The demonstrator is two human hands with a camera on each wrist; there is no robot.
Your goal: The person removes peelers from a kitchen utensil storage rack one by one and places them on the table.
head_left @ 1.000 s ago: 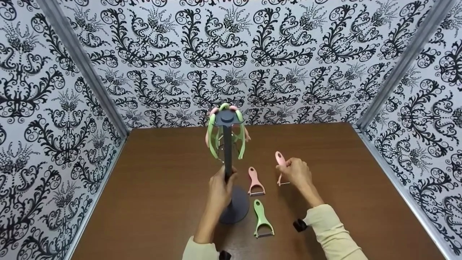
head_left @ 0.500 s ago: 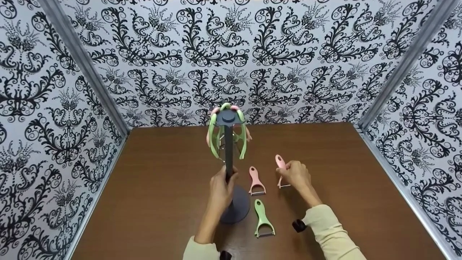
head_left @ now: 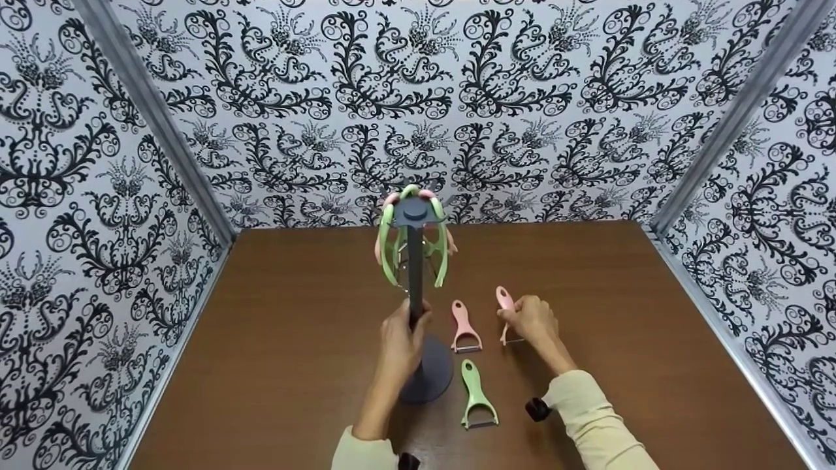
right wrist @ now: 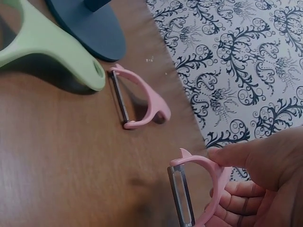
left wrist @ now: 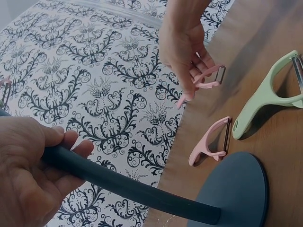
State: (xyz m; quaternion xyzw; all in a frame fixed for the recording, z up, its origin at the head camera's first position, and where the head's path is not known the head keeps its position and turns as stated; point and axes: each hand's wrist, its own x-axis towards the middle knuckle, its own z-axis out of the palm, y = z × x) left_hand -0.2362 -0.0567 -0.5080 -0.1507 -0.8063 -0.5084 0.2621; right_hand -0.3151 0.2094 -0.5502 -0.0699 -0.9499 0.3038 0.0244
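Note:
My left hand (head_left: 400, 336) grips the upright post of a dark grey stand (head_left: 428, 375), its fingers wrapped round the pole in the left wrist view. Green and pink peelers (head_left: 439, 261) hang in a ring from the top of this stand. To the right, my right hand (head_left: 535, 320) pinches a pink peeler (right wrist: 215, 182) between thumb and fingers, blade end toward the person, held just over the table. Another pink peeler (head_left: 461, 326) lies between the stand and that hand. Nearer the person lies a green peeler (head_left: 478, 395), right of the round base.
The brown wooden table (head_left: 281, 339) carries everything. Patterned black-and-white panels (head_left: 418, 98) rise at the back and both sides, joined by grey metal corner strips (head_left: 718, 124).
My right hand has moved slightly toward the person, bringing the pink peeler down a little closer to the table. My left hand keeps its grip on the stand.

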